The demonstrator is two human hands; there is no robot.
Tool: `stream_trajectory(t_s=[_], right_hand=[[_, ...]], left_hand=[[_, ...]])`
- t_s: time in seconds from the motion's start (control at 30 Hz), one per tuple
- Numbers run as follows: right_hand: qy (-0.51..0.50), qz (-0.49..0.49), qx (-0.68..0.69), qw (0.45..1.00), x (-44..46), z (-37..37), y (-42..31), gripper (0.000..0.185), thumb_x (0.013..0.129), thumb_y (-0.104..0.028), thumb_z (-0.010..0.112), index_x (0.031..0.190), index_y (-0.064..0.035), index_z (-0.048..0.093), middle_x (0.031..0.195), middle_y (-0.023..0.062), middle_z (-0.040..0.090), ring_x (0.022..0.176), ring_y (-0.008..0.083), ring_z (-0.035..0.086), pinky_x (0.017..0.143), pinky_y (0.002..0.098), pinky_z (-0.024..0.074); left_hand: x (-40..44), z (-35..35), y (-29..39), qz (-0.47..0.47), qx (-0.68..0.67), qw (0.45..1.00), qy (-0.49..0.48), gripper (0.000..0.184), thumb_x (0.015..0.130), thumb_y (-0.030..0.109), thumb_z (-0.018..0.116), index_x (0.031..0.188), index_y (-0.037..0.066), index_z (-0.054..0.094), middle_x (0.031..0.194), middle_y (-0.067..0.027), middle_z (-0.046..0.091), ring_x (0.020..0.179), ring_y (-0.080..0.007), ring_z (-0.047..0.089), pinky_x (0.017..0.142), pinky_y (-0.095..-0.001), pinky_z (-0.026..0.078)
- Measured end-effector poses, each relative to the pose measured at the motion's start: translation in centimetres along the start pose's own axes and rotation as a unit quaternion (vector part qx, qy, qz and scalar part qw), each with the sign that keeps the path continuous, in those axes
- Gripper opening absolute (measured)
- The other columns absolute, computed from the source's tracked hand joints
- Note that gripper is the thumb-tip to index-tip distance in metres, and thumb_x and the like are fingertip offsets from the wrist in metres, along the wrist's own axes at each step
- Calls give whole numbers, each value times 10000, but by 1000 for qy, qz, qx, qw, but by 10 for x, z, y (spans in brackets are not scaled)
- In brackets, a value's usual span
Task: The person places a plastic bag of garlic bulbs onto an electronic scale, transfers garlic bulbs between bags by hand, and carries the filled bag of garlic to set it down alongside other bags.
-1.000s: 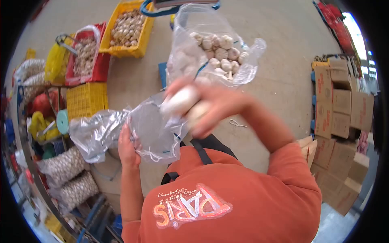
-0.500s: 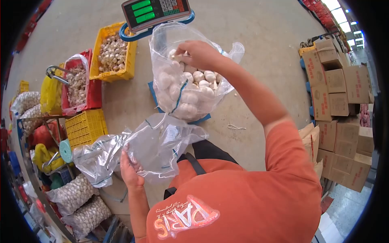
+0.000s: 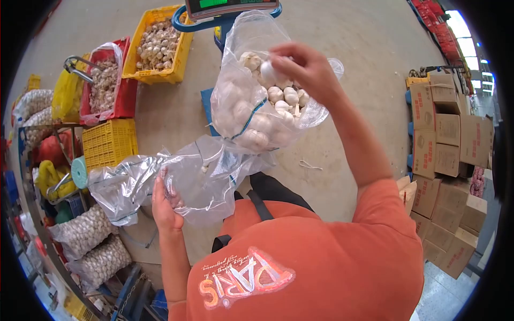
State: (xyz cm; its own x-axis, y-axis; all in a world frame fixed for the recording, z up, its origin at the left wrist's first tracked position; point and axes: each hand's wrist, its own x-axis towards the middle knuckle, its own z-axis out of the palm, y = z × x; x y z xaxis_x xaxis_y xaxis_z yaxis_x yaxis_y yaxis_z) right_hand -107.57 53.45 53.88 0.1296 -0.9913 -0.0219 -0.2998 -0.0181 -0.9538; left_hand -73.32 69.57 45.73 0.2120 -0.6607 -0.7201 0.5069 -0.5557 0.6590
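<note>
garlic (image 3: 276, 94) is white, the bag (image 3: 231, 109) blue-striped, the shirt (image 3: 332, 257) orange-red.

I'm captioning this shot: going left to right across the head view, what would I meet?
Light green roll → left hand → open garlic bag → stacked cardboard boxes.

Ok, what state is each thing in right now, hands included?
Garlic bag: open, well filled with garlic bulbs.
Slack bag: limp, crumpled at its left end.
Left hand: against the slack bag, grip partly hidden.
Right hand: over the garlic bag, blurred; grip unclear.
Display: lit green, partly cut off.
Far yellow crate: open, holding garlic bulbs.
Red crate: open, likewise.
Cardboard boxes: stacked.
</note>
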Motion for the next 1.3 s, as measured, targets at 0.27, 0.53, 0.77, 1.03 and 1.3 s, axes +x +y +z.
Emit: stream_trajectory(t_s=[0.27, 0.53, 0.77, 1.03, 1.3], right_hand=[[-38, -212, -70, 974, -90, 92, -8, 221, 727, -165, 739, 918, -95, 652, 842, 68, 647, 752, 215, 617, 685, 331, 498], [-134, -121, -631, 754, 62, -34, 136, 182, 802, -157, 540, 962, -159, 626, 1073, 132, 556, 935, 319, 588, 779, 403, 493], [-96, -92, -415, 900, 28, -23, 50, 411, 661, -39, 672, 1059, -124, 614, 1015, 112, 609, 865, 228, 608, 723, 347, 499], [-175, -26, -98, 979, -71, 71, -44, 301, 707, -171, 742, 984, -124, 633, 756, 44, 635, 667, 190, 614, 608, 299, 473], [-114, 72, -586, 799, 54, -5, 146, 187, 751, -164, 585, 876, -42, 653, 883, 177, 652, 872, 318, 623, 747, 384, 504]], left_hand=[[3, -5, -2, 16, 34, 999, -6, 327, 949, 334, 426, 1176, 138, 556, 659, 72, 428, 439, -9, 247, 384, -174, 166], [6, -17, -12, 13, 40, 999, -20, 330, 956, 315, 428, 1195, 128, 560, 614, 93, 383, 438, -10, 241, 383, -177, 166], [-2, -10, -8, 12, 27, 1000, -3, 326, 960, 311, 427, 1208, 144, 555, 616, 85, 368, 447, -14, 242, 395, -173, 174], [-1, -5, -5, 14, 23, 1000, -12, 313, 955, 280, 438, 1183, 103, 559, 677, 84, 452, 438, 7, 252, 385, -165, 173], [8, -28, -20, 62, 56, 996, -31, 324, 958, 267, 446, 1180, 63, 564, 932, 52, 590, 603, 21, 411, 466, -134, 272]])
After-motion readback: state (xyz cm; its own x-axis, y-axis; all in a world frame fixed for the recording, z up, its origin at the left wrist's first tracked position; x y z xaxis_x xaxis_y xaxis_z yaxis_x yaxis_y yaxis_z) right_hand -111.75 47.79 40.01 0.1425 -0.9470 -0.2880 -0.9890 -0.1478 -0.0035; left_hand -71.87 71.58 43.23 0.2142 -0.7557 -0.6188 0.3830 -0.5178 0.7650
